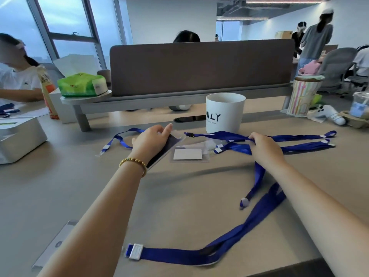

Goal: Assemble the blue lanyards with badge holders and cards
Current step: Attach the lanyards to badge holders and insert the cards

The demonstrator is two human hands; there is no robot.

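Lanyards [295,139] sit bunched at right on the desk [179,196]; I read this as the gathering step, nothing clipped yet. Right hand [263,145] pinches a blue strap from that bunch. Left hand [149,141] rests with mostly straight fingers on a dark-filled badge holder [169,146], gripping nothing I can see. Another clear holder with a white card [187,154] lies between the hands. Next I'd need the strap's clip end brought to a holder slot.
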